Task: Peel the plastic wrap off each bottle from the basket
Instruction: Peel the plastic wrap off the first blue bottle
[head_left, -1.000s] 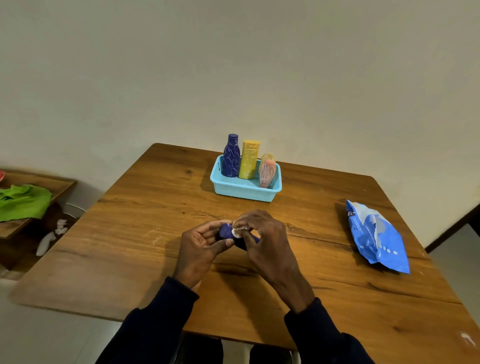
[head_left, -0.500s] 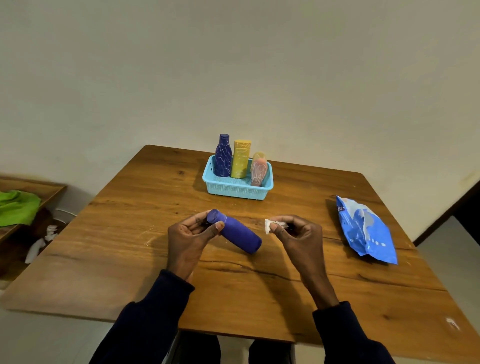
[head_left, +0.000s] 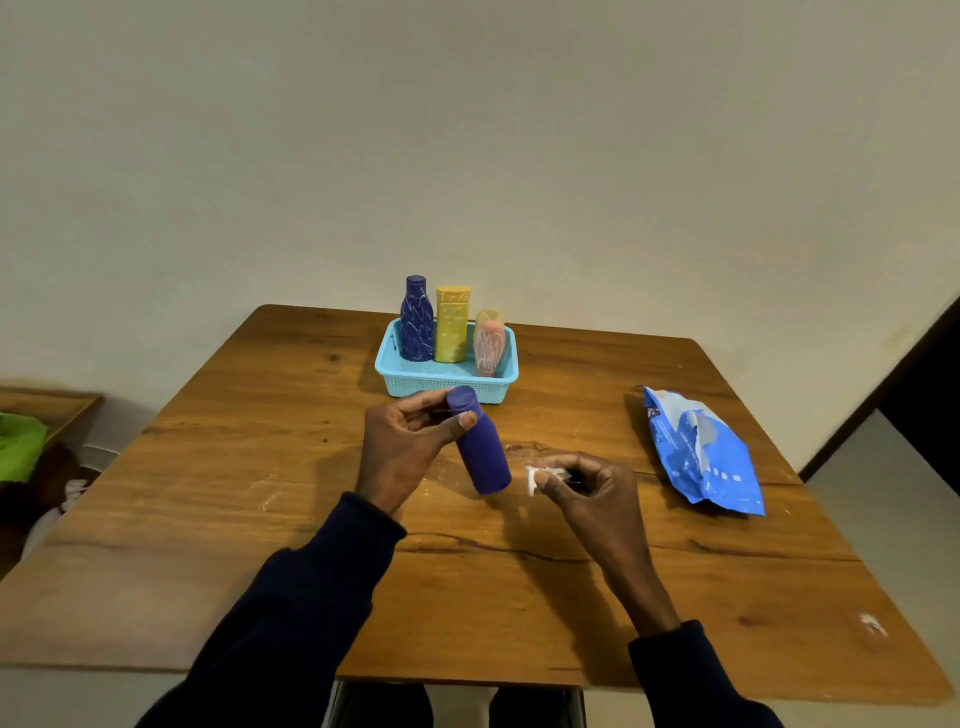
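Observation:
My left hand (head_left: 402, 447) grips a plain purple bottle (head_left: 480, 447) near its cap, tilted with its base down to the right above the table. To its right my right hand (head_left: 587, 486) pinches a small crumpled piece of white plastic wrap (head_left: 540, 475), held apart from the bottle. Behind them stands a light blue basket (head_left: 447, 384) holding three upright wrapped bottles: a dark blue one (head_left: 416, 322), a yellow one (head_left: 452, 325) and a pink-orange one (head_left: 488, 343).
A wooden table (head_left: 260, 519) carries everything. A blue and white plastic pouch (head_left: 701, 452) lies at the right. A lower wooden shelf with a green cloth (head_left: 21, 441) is off the table's left side. The wall is close behind the basket.
My hands were together on the bottle. The right hand has pulled away to the right with the wrap piece, and the left hand has lifted the bottle toward the basket.

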